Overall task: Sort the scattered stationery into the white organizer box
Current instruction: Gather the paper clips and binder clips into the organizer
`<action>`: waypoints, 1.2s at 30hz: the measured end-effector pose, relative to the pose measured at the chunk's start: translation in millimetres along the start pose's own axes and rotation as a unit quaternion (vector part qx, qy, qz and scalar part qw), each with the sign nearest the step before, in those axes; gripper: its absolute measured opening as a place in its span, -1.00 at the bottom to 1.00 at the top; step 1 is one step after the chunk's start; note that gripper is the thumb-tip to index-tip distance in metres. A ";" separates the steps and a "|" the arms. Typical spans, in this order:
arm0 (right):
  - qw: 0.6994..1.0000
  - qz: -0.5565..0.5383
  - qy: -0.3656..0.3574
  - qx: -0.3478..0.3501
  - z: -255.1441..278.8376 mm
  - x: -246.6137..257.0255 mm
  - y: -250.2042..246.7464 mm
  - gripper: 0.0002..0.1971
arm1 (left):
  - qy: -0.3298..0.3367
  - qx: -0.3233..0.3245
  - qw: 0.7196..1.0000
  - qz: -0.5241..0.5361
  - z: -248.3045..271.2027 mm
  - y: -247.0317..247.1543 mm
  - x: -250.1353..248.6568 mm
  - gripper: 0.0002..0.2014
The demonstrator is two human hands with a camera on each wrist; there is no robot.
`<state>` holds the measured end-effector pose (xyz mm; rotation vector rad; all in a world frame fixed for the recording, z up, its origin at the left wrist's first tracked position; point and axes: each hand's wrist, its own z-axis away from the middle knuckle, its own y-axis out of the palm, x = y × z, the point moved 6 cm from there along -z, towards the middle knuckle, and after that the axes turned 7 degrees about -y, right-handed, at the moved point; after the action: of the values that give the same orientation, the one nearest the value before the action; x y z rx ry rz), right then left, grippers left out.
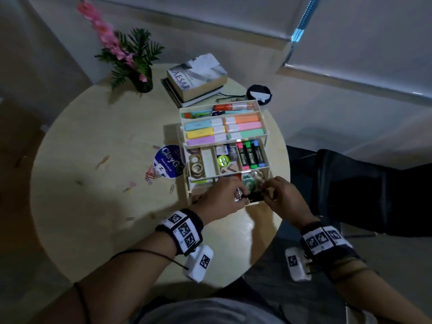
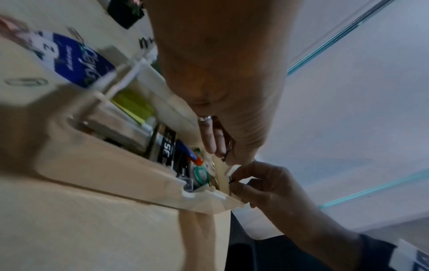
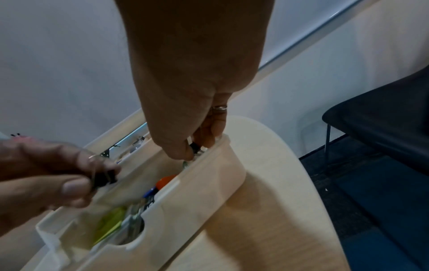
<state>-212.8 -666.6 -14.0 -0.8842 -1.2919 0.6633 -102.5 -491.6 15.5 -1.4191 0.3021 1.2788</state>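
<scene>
Both hands at white organizer box (image 1: 233, 136) bottom tray, near table (image 1: 93, 148) edge. R-wrist view only: left hand (image 3: 46, 176) pinches black binder clip (image 3: 105, 178); right hand (image 3: 185, 110) pinches sth small & dark. Head view: paper clips (image 1: 149, 176) scattered on round wood table, grey walls.

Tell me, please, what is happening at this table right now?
A person is tidying stationery into a tiered white organizer box on a round table. Both hands work at its lowest tray: the left hand pinches a black binder clip, and the right hand pinches another small dark clip at the tray's right end. The upper tiers already hold highlighters and markers. Several paper clips are scattered on the table.
</scene>
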 end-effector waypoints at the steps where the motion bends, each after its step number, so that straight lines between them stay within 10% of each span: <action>1: 1.000 -0.001 -0.001 0.001 1.2 -1.9 2.1 -0.78 | -0.011 0.001 1.000 -0.002 -6.2 7.0 -2.7 -0.92; 13: 0.998 -0.019 0.012 0.059 -3.0 -14.6 7.4 -0.81 | -0.117 0.004 0.993 0.019 -43.2 52.5 -4.8 -0.86; 24: 0.998 -0.045 0.028 -0.022 -1.5 -4.4 -4.5 -0.83 | -0.077 0.037 0.996 0.021 -16.8 41.2 -0.1 -0.78; 36: 0.967 -0.138 -0.182 0.116 -32.5 190.6 86.2 -0.83 | -0.175 -0.105 0.975 0.089 124.7 -89.8 156.7 -0.81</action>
<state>-142.2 -468.6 11.3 -0.3899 -1.5915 0.7584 -38.2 -287.1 -31.8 -1.3309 0.0552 1.7218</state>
